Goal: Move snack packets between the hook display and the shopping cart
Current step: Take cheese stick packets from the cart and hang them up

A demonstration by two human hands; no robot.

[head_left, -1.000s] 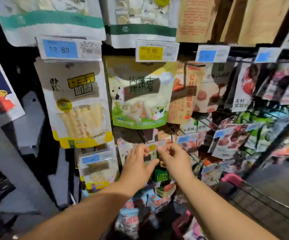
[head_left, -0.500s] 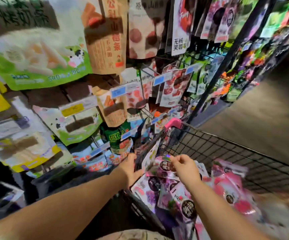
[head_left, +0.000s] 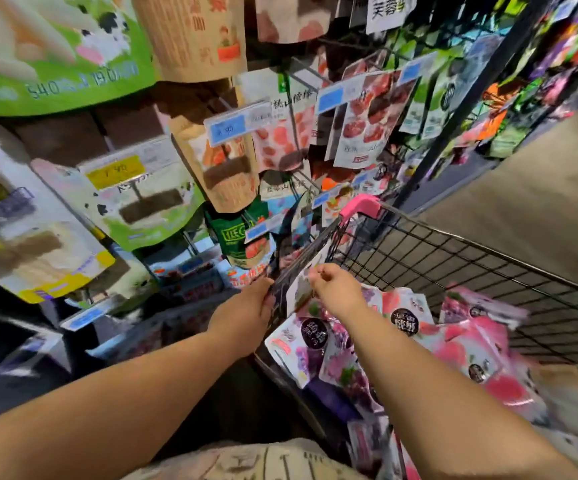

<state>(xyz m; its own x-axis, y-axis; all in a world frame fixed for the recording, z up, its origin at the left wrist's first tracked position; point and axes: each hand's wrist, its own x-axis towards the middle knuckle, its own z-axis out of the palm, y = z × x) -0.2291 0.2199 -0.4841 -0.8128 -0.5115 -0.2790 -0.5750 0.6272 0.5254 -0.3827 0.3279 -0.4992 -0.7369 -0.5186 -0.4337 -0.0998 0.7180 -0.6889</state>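
One pale packet [head_left: 298, 288] is pinched by the right hand [head_left: 336, 289] just inside the left rim of the shopping cart [head_left: 488, 268], itself gripped by the left hand [head_left: 246, 313], and is best lowered flat onto the pile [head_left: 408, 322].

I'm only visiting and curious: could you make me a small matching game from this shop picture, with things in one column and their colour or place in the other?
Things:
1 corner cap
2 cow packet
3 grape packet
4 white packet

Colour or place:
A pinched by the right hand
B green, hanging top left
C pink, on the shopping cart
D purple, lying in the cart

Pairs: 1-C, 2-B, 3-D, 4-A.
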